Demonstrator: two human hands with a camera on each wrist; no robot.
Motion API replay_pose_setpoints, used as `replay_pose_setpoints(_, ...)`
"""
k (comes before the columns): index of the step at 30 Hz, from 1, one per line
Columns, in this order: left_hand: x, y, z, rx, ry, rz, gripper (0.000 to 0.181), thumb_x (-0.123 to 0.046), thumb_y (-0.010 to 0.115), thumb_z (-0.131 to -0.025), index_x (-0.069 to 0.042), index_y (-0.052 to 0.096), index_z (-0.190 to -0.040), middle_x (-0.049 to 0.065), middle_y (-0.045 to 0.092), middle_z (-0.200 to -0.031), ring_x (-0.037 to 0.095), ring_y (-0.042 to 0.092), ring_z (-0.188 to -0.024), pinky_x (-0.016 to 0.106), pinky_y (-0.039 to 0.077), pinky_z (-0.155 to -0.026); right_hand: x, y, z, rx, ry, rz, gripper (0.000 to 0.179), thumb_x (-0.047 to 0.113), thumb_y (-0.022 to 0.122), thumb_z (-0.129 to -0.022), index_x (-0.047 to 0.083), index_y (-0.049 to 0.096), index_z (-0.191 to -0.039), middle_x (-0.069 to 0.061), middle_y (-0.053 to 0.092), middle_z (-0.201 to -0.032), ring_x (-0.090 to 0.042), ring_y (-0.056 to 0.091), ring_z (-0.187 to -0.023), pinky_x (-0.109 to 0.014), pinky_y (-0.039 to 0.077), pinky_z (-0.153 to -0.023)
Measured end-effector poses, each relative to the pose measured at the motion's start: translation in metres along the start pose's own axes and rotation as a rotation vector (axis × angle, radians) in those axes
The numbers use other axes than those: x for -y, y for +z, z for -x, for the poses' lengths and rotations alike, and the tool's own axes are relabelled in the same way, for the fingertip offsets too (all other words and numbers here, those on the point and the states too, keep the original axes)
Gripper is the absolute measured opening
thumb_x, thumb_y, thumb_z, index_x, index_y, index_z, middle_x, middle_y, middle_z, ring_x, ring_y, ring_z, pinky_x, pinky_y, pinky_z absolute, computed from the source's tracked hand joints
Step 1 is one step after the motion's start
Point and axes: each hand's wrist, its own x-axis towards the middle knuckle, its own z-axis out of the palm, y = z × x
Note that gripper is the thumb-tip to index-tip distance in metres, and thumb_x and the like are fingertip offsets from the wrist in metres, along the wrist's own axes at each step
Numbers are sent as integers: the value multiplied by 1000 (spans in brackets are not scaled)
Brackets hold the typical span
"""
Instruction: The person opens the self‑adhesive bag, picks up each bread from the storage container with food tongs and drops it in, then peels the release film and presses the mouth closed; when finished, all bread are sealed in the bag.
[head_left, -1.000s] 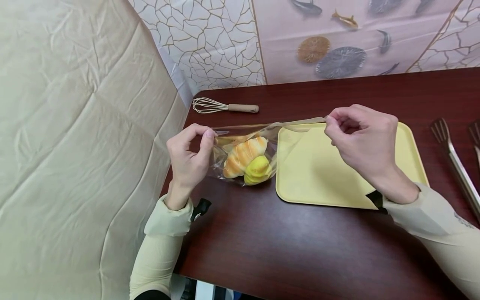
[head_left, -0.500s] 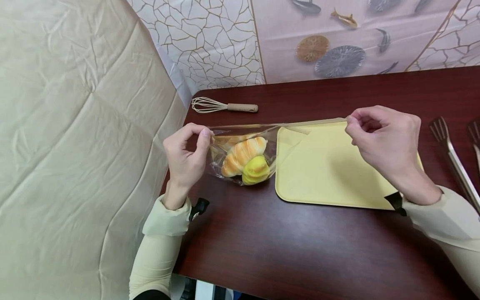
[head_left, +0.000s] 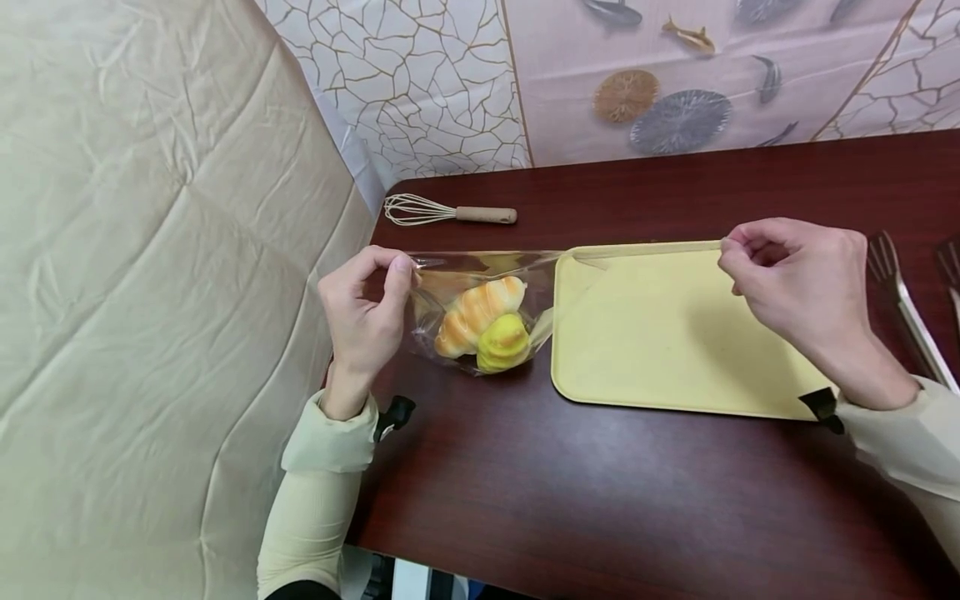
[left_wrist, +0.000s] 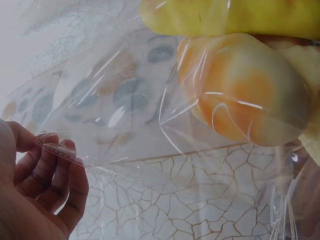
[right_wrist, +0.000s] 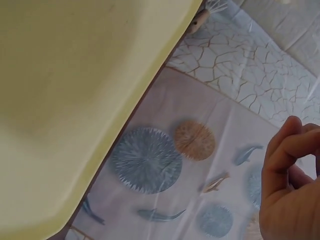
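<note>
A clear plastic bag [head_left: 450,287] is stretched over the table at the tray's left end. Inside lie a striped bread roll [head_left: 480,313] and a yellow, ridged bun-like piece [head_left: 503,342]. My left hand [head_left: 363,312] pinches the bag's upper left corner between thumb and fingers; the left wrist view shows the film [left_wrist: 165,115] drawn taut from that hand [left_wrist: 47,175]. Over the right part of the yellow tray [head_left: 637,333], my right hand [head_left: 806,300] pinches the end of a thin strip [head_left: 645,248] running from the bag along the tray's back edge.
Behind the bag lies a whisk [head_left: 483,215] with a beige handle. Right of the tray are a metal-handled fork [head_left: 911,308] and another fork [head_left: 951,262] at the frame edge. A padded cream cover [head_left: 165,292] borders the table [head_left: 480,483] on the left.
My right hand has moved right with the strip's end, and the strip between it and the bag has lengthened. My left hand and the bag have shifted slightly left.
</note>
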Motion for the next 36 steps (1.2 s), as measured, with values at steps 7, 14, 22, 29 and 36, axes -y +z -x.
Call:
replay_pose_setpoints(7, 1, -3, 1, -13, -6, 2, 24, 2, 64, -100, 13, 65, -79, 23, 64, -71, -2, 58, -67, 15, 46, -61, -10, -12, -4, 61, 61, 77, 19, 11, 60, -87, 10, 77, -79, 50, 46, -54, 28, 42, -46, -10, 27, -55)
replay_pose_setpoints(14, 2, -7, 2, -39, -29, -5, 24, 2, 63, -100, 13, 67, -79, 15, 66, -71, -2, 58, -66, 14, 46, -61, -18, -23, -9, 142, 147, 145, 21, 15, 58, -88, 10, 75, -77, 47, 45, -49, 24, 42, -45, -13, 27, -67)
replay_pose_setpoints(22, 3, -9, 3, -46, -25, -7, 26, 0, 64, -100, 15, 65, -79, -14, 68, -82, -3, 58, -66, 14, 45, -60, -27, -30, -10, 160, 155, 163, 21, 16, 57, -88, 10, 75, -77, 48, 45, -49, 26, 42, -46, -13, 26, -70)
replay_pose_setpoints(29, 3, -9, 2, -42, -16, -17, 25, 0, 64, -100, 15, 66, -80, 0, 69, -76, -3, 58, -66, 14, 46, -60, -35, -33, -12, 180, 174, 182, 23, 17, 58, -88, 10, 76, -76, 48, 45, -48, 26, 43, -45, -14, 27, -65)
replay_pose_setpoints(36, 3, -5, 0, -19, 25, -62, 21, 1, 64, -101, 12, 68, -83, 22, 67, -74, -2, 59, -71, 16, 48, -66, -37, -33, -13, 169, 171, 202, 26, 18, 57, -88, 1, 76, -81, 51, 41, -49, 27, 40, -45, -14, 26, -65)
